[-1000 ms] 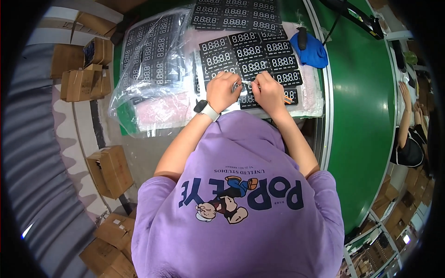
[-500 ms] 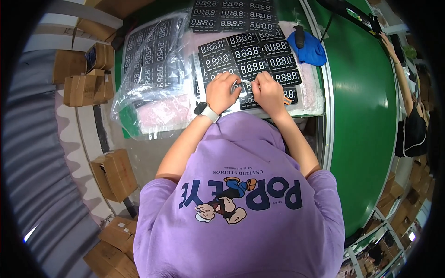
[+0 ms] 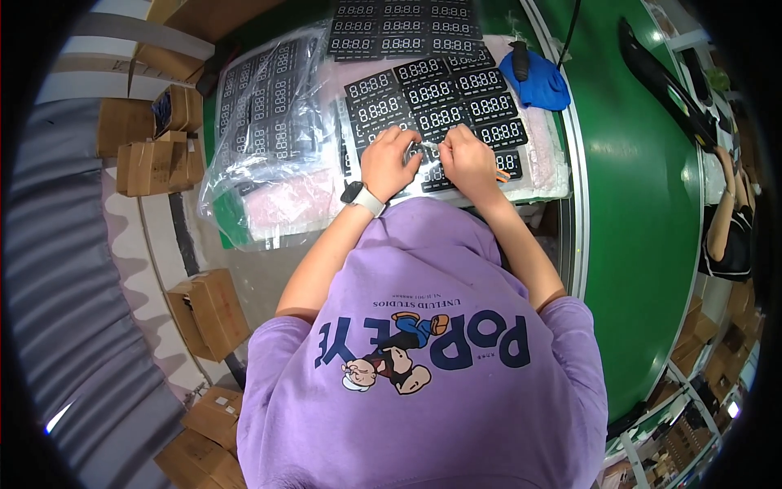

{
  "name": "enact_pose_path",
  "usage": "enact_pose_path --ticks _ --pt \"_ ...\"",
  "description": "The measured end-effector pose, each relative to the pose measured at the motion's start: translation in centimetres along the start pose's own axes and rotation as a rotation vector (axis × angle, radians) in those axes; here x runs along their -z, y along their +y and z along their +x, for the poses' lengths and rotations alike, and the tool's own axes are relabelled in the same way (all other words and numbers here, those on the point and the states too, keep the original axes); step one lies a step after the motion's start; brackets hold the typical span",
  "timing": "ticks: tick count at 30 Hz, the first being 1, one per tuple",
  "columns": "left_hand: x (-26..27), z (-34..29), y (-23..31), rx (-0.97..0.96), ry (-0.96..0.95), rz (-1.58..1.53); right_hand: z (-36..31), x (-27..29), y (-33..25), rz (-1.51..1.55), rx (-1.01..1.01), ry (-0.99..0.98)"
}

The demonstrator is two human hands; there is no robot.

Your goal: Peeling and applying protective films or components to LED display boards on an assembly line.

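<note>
My left hand (image 3: 390, 164) and my right hand (image 3: 470, 165) are close together over a sheet of black display panels (image 3: 436, 95) printed with white digit segments. Both have their fingers bent and pinched toward each other. A small whitish, see-through strip (image 3: 429, 146) shows between the fingertips; its kind is too small to make out. Beside my right wrist, something with orange edges (image 3: 503, 175) pokes out, mostly hidden by the hand. The sheet lies on a pink-white padded mat (image 3: 547, 167), its near part covered by my hands.
Left of the mat, clear plastic (image 3: 232, 191) covers more panel sheets. Another dark sheet (image 3: 403, 33) lies at the far side. A blue cloth (image 3: 544, 85) with a black handle (image 3: 520, 61) sits far right. Beyond a metal rail (image 3: 580, 204) runs a green surface (image 3: 635, 204); another person's arm (image 3: 721, 220) shows there.
My hands stay nearly in place, still pinched together with small finger shifts. The view has tilted slightly. At the right, the other person's arm and a long black piece have moved nearer.
</note>
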State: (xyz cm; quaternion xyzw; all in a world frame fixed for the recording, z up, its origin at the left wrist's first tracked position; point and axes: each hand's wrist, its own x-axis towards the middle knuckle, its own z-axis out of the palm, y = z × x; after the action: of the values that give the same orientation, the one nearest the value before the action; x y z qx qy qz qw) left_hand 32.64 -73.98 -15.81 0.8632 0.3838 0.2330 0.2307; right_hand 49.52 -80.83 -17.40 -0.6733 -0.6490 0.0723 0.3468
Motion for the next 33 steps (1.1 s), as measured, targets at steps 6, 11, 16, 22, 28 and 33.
enact_pose_path --ticks 6,11,16,22,28,33 --pt "-0.07 -0.01 -0.24 -0.008 0.008 0.002 0.07 -0.13 0.02 -0.049 -0.129 -0.009" --pt "-0.2 0.14 -0.15 -0.016 0.015 -0.002 0.2 -0.1 0.25 -0.028 -0.017 -0.019" --pt "-0.11 0.15 -0.03 -0.021 0.019 0.012 0.06 -0.05 0.12 -0.023 -0.09 -0.018" --pt "0.05 -0.36 -0.04 -0.029 0.016 0.024 -0.45 -0.21 -0.2 -0.057 -0.101 -0.014" --pt "-0.07 -0.54 -0.41 -0.006 -0.001 0.035 -0.35 -0.41 -0.09 -0.035 -0.048 -0.041" --pt "0.05 0.33 0.02 -0.047 -0.009 -0.001 0.3 0.39 0.35 0.012 0.037 -0.011"
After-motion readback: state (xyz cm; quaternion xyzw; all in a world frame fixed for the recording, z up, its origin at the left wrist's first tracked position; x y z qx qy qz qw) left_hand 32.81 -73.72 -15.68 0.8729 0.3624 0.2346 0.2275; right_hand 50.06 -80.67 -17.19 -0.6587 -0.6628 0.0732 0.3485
